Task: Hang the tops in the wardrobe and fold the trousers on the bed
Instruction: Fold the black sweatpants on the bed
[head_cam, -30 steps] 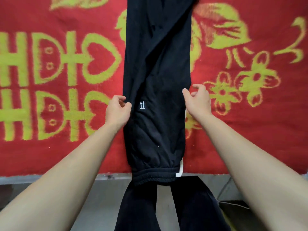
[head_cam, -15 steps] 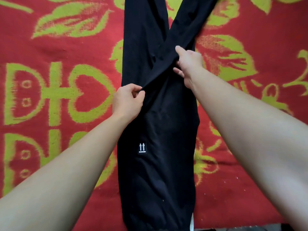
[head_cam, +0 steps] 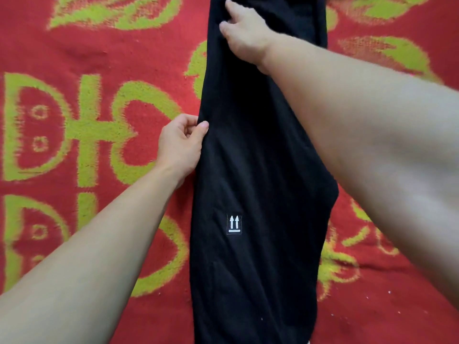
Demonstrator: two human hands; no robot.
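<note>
Black trousers (head_cam: 258, 175) lie lengthwise down the middle of the bed, with a small white two-arrow label (head_cam: 234, 224) facing up. My left hand (head_cam: 182, 142) pinches the left edge of the fabric between thumb and fingers. Farther up, my right hand (head_cam: 244, 33) rests on top of the trousers, its fingers spread and pressing on the cloth near the left edge. The upper end of the trousers runs out of the top of the frame.
The bed is covered by a red blanket (head_cam: 104, 60) with yellow-green characters, leaves and flowers, which fills the view on both sides of the trousers.
Both hands have moved farther up the trousers. The crossed-over leg that lay diagonally now lies straight, and my view has shifted forward so the bed edge is out of sight.
</note>
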